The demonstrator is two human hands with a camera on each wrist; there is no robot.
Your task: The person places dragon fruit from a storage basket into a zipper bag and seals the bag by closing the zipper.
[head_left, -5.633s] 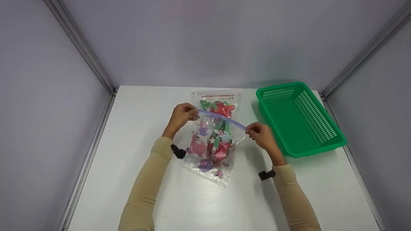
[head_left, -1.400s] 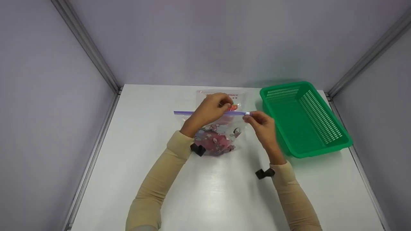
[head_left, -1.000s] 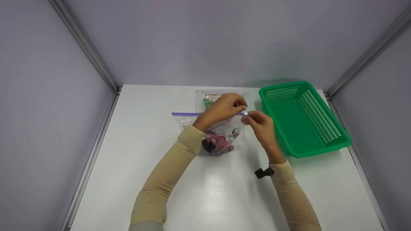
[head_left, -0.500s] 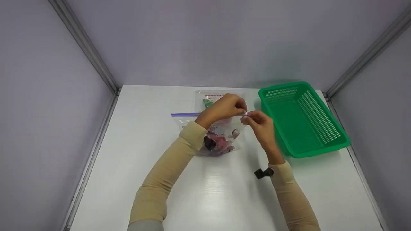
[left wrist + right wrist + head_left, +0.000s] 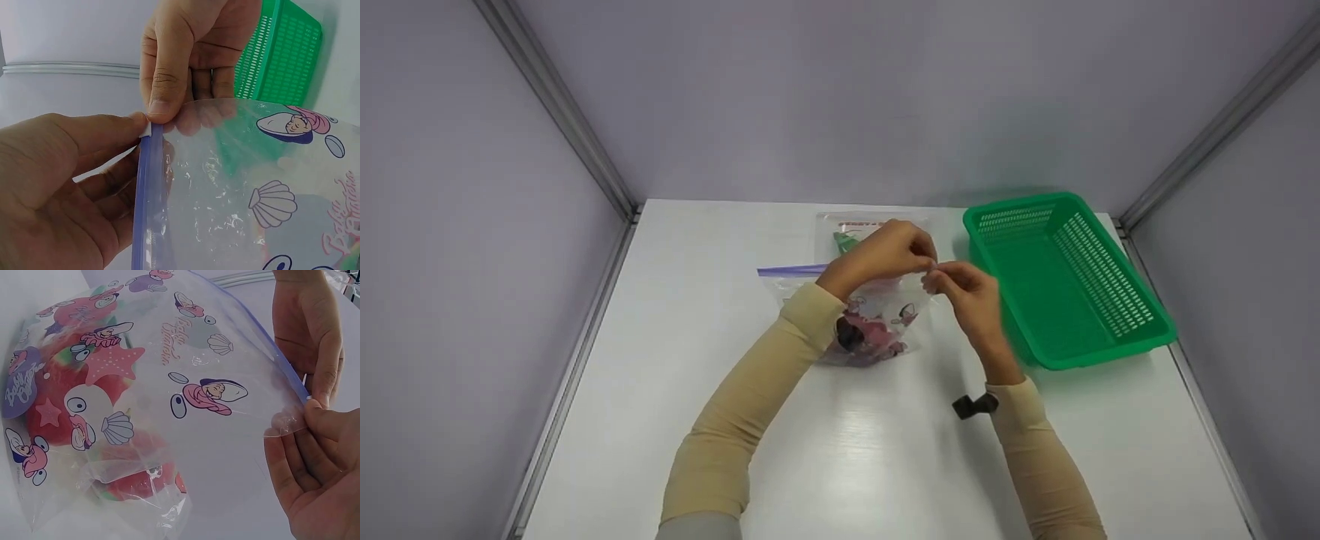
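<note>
A clear zipper bag [image 5: 787, 285] with a purple zip strip [image 5: 145, 191] hangs over the table, zip edge uppermost. Pink and purple cartoon prints cover it, and red and green things show through its wall in the right wrist view. My left hand [image 5: 885, 251] pinches the small white slider [image 5: 147, 130] at the strip's right end, between thumb and forefinger. Beside it, my right hand [image 5: 971, 296] pinches the bag's top right corner, thumb [image 5: 160, 101] on the near side. In the head view the fingertips nearly meet and hide the slider.
Behind the zipper bag, a flat clear package [image 5: 829, 225] with red lettering and something green lies on the white table [image 5: 697, 315]. To the right stands a green plastic basket [image 5: 1039, 349] with perforated sides. Grey panels surround the table.
Both hands earlier held the zip edge spread apart by its two ends. My left hand then travelled right along the strip to the slider by my right hand. In the last half second little moved.
</note>
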